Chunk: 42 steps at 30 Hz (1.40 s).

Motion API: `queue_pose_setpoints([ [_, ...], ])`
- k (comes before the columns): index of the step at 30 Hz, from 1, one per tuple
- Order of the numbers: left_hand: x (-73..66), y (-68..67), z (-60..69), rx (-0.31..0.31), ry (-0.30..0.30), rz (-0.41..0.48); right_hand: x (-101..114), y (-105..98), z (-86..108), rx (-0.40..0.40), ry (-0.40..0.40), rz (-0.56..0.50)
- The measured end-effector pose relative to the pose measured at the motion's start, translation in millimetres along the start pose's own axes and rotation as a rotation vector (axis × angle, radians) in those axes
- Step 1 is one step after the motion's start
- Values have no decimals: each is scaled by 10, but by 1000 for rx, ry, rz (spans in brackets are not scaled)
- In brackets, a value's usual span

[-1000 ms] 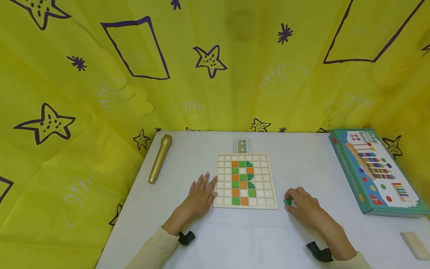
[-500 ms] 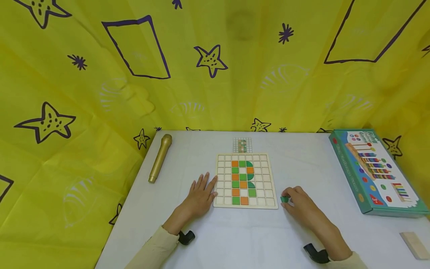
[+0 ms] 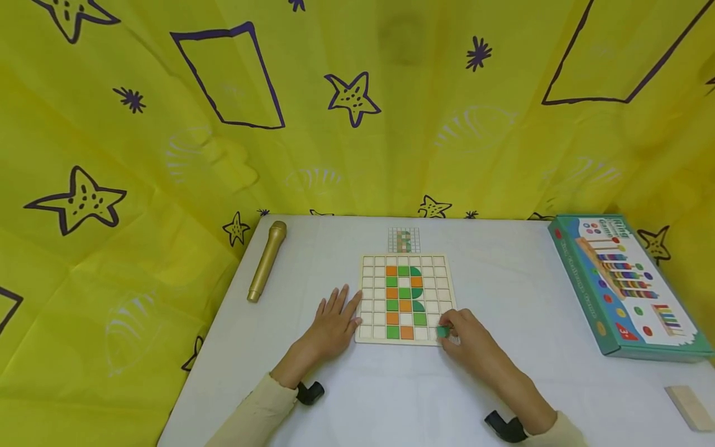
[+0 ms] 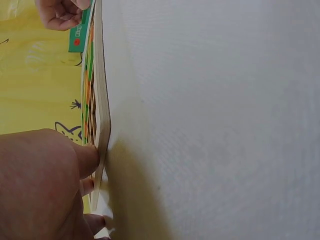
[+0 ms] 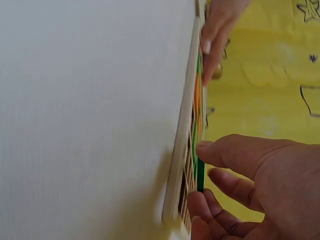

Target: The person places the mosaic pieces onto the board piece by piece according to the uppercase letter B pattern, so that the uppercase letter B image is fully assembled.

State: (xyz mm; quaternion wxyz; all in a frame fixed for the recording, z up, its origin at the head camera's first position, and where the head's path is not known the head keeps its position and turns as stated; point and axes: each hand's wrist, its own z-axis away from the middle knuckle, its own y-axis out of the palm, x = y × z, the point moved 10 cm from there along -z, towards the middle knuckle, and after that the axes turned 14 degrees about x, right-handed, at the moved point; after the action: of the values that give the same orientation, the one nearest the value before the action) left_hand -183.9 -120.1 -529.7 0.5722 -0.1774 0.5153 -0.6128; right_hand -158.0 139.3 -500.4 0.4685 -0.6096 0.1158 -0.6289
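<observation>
A square wooden grid board [image 3: 373, 338] lies flat on the white table, with orange and green tiles set in its middle columns in an R-like figure. My left hand [image 3: 331, 332] rests at the board's left edge, fingers spread; in the left wrist view the thumb touches the rim. Between thumb and fingers my right hand [image 3: 468, 335] pinches a small dark green tile [image 3: 442, 332] over the board's lower right cells. The right wrist view shows that green tile [image 5: 200, 175] edge-on, just above the grid. Its exact outline is partly covered by fingertips.
Behind the board lies a small pattern card [image 3: 404, 240] with a matching figure. A gold microphone [image 3: 267, 262] is at the left. A green game box [image 3: 628, 285] stands right, with a pale wooden block [image 3: 690, 408] nearer the front. A yellow curtain hangs behind the table.
My right hand has moved left, carrying the green tile from beside the board to over its lower right cells. The left hand has stayed at the board's edge.
</observation>
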Motion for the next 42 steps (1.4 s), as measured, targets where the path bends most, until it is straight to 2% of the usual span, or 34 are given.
queue_pose_setpoints([
  [5,4,16,-9,6,-2,-7,213,162,-67,-5,-51,62],
  [9,-4,17,-4,7,2,1,297,212,-93,-25,-70,115],
  [16,-12,15,8,9,-3,4,308,212,-108,-21,-55,96],
  [27,-18,23,-6,4,-1,-3,416,184,-101,-71,-140,81],
  [42,-14,19,9,8,-10,2,398,193,-166,-10,-177,131],
])
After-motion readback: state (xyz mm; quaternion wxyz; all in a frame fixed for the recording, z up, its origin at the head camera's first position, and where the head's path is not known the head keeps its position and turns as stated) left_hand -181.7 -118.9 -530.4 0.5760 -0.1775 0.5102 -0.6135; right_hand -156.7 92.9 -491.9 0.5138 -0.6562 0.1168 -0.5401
